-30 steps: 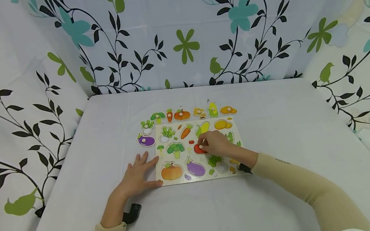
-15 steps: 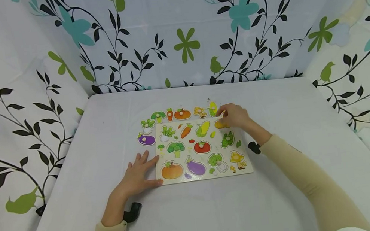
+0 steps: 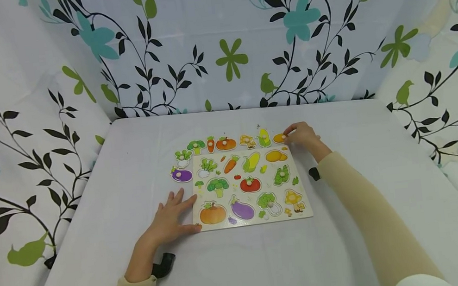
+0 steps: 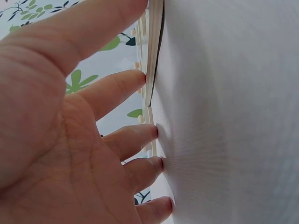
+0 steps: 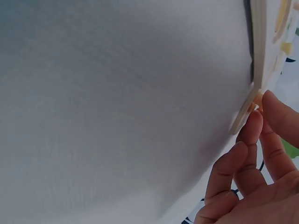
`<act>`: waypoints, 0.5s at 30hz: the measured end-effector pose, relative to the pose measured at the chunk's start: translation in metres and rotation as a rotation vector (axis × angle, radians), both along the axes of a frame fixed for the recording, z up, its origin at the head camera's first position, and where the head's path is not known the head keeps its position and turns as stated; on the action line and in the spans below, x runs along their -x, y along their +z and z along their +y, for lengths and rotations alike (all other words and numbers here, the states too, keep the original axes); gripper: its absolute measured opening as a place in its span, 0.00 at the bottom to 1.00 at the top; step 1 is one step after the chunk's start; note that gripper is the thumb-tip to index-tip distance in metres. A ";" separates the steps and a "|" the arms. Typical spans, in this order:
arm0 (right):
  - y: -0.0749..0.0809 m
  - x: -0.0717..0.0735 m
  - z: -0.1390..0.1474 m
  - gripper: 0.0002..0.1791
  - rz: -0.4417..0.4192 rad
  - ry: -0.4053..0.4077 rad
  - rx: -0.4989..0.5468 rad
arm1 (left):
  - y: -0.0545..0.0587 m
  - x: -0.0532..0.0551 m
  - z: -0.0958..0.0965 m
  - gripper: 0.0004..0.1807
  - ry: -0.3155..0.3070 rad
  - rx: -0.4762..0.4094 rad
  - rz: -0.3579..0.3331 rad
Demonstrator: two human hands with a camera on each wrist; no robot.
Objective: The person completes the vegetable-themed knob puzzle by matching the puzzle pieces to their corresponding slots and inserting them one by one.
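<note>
Right hand (image 3: 304, 138) has moved off board (image 3: 267, 183), now pinching yellow piece (image 3: 278, 138), likely the current one; left hand (image 3: 170, 221) splayed wide, board at thumb.

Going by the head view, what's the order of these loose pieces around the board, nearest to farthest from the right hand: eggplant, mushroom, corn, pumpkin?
From the right hand:
1. Corn: beyond the board, toward its far right.
2. Mushroom: just left of the corn.
3. Pumpkin: farther left in that row.
4. Eggplant: off the board's left side.
</note>
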State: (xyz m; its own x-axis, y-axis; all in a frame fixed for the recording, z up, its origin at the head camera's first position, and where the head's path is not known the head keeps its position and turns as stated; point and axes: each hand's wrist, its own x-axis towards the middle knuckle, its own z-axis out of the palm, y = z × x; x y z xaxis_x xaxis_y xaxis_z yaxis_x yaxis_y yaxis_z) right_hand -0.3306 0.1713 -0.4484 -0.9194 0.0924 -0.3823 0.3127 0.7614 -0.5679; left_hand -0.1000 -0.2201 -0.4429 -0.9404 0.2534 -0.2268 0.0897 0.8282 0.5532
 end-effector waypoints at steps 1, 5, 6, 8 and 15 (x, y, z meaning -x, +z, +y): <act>-0.001 0.001 0.000 0.17 -0.002 -0.002 0.004 | 0.000 0.000 0.000 0.48 -0.001 0.001 -0.002; -0.008 0.002 0.000 0.15 -0.006 -0.011 0.017 | -0.002 -0.002 0.002 0.48 0.006 0.001 -0.018; -0.009 0.003 0.000 0.15 -0.003 -0.012 0.018 | -0.003 -0.002 0.002 0.48 0.008 0.002 -0.023; -0.011 0.004 0.000 0.14 0.004 -0.011 0.015 | -0.003 -0.002 0.002 0.48 0.011 0.012 -0.024; -0.010 0.007 -0.003 0.14 0.028 -0.009 0.017 | -0.001 -0.001 0.001 0.47 0.014 0.011 -0.006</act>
State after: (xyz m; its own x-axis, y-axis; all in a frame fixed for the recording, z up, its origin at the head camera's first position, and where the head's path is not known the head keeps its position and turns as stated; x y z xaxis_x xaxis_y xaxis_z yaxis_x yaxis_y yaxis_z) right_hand -0.3375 0.1680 -0.4587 -0.9291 0.0945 -0.3576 0.3031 0.7485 -0.5898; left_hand -0.0988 -0.2192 -0.4435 -0.9423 0.2378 -0.2355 0.0748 0.8355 0.5445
